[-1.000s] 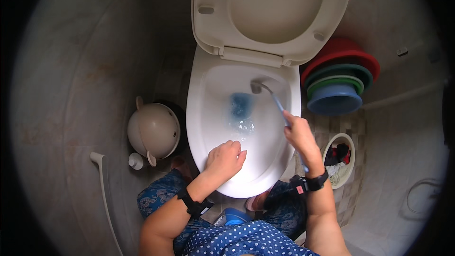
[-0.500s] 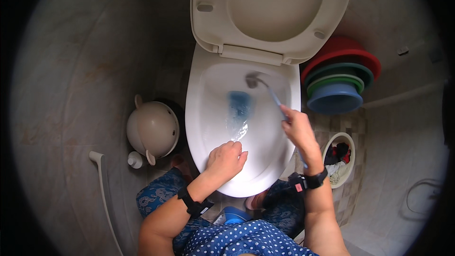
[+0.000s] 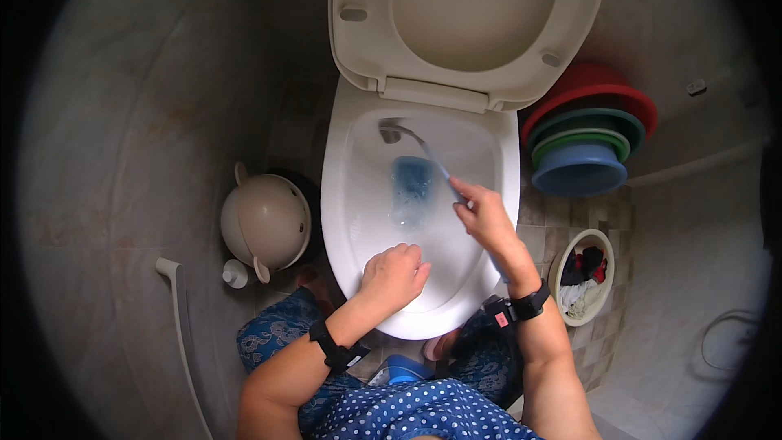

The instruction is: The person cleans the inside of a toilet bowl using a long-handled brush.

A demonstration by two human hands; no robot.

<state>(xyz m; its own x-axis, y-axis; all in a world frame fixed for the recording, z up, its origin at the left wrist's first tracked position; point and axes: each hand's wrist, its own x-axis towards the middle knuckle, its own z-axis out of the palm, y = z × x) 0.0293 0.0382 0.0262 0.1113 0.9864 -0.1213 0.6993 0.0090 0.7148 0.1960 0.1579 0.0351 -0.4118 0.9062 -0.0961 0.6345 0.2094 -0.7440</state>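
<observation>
The white toilet bowl [image 3: 338, 195] stands before me, with blue water [image 3: 413, 181] at its bottom. My right hand [image 3: 487, 218] is closed round the blue-grey handle of a toilet brush [image 3: 435, 165]. The brush's dark, curved head lies against the upper left of the bowl's inner wall, under the hinge. Over the near left part of the bowl, my left hand [image 3: 395, 279] is closed with its fingers curled; whatever is inside it is hidden. The cream toilet seat and lid [image 3: 362, 49] are raised behind the bowl.
Nested red, green and blue basins [image 3: 578, 169] stand right of the toilet. Nearer is an oval cream basin [image 3: 603, 301] holding cloths. On the left are a round beige lidded bin [image 3: 269, 220], a white bottle [image 3: 235, 275] and a pale curved bar [image 3: 177, 310] along the wall.
My right hand has moved left, carrying the brush head from the bowl's upper middle to its upper left. The bright water stream in front of my left hand no longer shows.
</observation>
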